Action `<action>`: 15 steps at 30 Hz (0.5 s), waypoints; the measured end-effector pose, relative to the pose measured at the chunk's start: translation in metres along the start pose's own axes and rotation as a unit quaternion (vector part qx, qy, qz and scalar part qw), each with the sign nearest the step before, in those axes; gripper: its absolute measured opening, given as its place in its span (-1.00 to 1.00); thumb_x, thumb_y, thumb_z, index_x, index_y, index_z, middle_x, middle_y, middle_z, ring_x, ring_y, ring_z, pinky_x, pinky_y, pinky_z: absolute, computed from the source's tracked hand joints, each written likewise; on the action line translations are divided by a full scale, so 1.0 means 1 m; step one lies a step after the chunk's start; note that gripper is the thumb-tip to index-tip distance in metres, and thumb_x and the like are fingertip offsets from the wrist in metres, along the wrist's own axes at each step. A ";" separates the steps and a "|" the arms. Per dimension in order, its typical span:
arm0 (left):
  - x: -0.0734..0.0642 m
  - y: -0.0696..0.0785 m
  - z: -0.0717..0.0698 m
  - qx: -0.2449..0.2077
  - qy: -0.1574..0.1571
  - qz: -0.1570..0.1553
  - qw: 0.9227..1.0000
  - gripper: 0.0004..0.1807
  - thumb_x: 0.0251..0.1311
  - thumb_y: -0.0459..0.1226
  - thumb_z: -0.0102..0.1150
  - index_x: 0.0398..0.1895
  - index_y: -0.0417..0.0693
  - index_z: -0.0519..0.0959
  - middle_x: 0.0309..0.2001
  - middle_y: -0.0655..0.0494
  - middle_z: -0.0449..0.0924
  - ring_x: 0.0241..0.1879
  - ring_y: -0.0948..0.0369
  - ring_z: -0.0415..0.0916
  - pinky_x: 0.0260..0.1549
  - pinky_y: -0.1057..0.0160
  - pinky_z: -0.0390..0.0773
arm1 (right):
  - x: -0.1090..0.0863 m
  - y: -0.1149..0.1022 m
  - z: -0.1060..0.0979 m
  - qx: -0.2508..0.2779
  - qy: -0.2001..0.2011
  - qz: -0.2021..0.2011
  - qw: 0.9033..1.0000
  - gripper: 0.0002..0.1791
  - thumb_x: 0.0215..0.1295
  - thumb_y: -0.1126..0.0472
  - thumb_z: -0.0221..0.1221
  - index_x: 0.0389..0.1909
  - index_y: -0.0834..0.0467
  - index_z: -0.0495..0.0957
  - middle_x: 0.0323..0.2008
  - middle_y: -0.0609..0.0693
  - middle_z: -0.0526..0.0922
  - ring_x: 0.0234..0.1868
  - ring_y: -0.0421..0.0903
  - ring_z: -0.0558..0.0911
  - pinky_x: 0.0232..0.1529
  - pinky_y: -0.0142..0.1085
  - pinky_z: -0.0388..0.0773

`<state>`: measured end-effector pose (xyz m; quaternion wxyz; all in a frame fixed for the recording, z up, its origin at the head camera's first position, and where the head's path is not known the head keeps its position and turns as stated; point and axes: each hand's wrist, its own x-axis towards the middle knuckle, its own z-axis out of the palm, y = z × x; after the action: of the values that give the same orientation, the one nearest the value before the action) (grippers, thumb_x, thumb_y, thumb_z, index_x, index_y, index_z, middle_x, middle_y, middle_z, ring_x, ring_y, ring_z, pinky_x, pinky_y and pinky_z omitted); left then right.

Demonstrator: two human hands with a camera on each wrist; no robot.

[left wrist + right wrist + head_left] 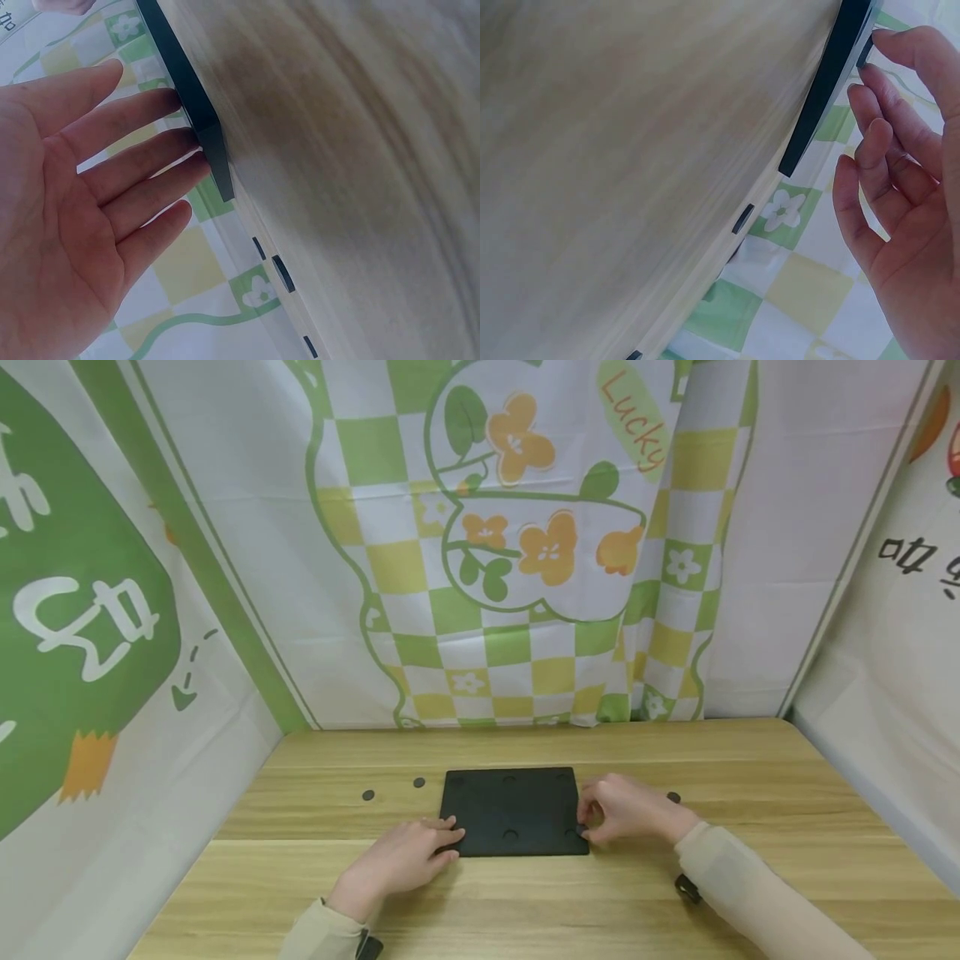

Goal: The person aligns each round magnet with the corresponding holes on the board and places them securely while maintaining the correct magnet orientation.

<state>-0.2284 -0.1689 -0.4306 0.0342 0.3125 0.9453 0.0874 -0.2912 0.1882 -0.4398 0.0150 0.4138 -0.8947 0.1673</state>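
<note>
A flat black rectangular board (510,810) with shallow round recesses lies on the wooden table. At its near left corner the fingertips of my left hand (408,857) rest on it, and the left wrist view shows those fingers extended against the edge. My right hand (618,810) is at the board's near right corner, pinching a small black disc (865,52) between thumb and index finger. That disc is close over a recess by the corner, partly covered by the fingertips in the head view. The other fingers of this hand are loosely bent.
Two more black discs (368,795) (419,782) lie on the table (525,910) left of the board. Another disc (673,797) lies to the right, just beyond the right wrist. A patterned green and white curtain (525,668) hangs behind the table's far edge.
</note>
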 end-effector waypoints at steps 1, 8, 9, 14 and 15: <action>0.000 0.000 0.000 -0.001 0.000 -0.001 1.000 -0.59 0.34 -0.10 0.04 0.19 0.01 0.53 0.24 -0.07 0.45 0.19 -0.03 0.45 0.10 -0.05 0.47 | 0.001 0.000 0.000 -0.001 -0.001 0.000 1.000 -0.88 -0.05 0.06 0.38 -0.51 -0.07 0.62 -0.52 -0.29 0.52 -0.56 -0.44 0.40 -0.53 -0.55 0.40; 0.000 0.001 -0.001 -0.001 0.000 0.000 1.000 -0.60 0.34 -0.10 0.04 0.18 0.00 0.53 0.24 -0.07 0.46 0.19 -0.04 0.45 0.09 -0.05 0.47 | 0.003 -0.003 0.001 0.004 -0.004 -0.001 1.000 -0.89 -0.05 0.07 0.37 -0.50 -0.08 0.62 -0.51 -0.28 0.56 -0.55 -0.44 0.41 -0.51 -0.54 0.41; 0.000 0.001 -0.001 -0.001 0.000 0.000 1.000 -0.60 0.34 -0.11 0.04 0.18 0.00 0.53 0.24 -0.07 0.46 0.18 -0.04 0.46 0.09 -0.05 0.47 | 0.003 -0.003 0.001 0.005 -0.004 -0.002 1.000 -0.89 -0.05 0.07 0.37 -0.50 -0.08 0.62 -0.51 -0.28 0.56 -0.55 -0.44 0.41 -0.51 -0.54 0.42; -0.001 0.003 -0.002 -0.003 0.000 -0.001 1.000 -0.60 0.34 -0.12 0.04 0.18 -0.01 0.54 0.24 -0.07 0.46 0.19 -0.04 0.45 0.10 -0.06 0.47 | 0.005 -0.004 0.001 0.007 -0.004 -0.007 1.000 -0.89 -0.05 0.08 0.37 -0.50 -0.08 0.62 -0.49 -0.28 0.56 -0.54 -0.39 0.46 -0.51 -0.54 0.42; -0.001 0.003 -0.003 -0.002 0.000 -0.002 1.000 -0.60 0.34 -0.12 0.04 0.18 -0.01 0.54 0.24 -0.07 0.46 0.19 -0.04 0.45 0.10 -0.06 0.47 | 0.005 -0.004 0.001 0.006 -0.004 -0.007 1.000 -0.89 -0.05 0.08 0.37 -0.50 -0.08 0.62 -0.49 -0.29 0.56 -0.54 -0.38 0.47 -0.50 -0.54 0.42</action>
<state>-0.2263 -0.1676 -0.4275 0.0351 0.3110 0.9455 0.0896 -0.2912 0.1818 -0.4392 0.0098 0.4213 -0.8907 0.1707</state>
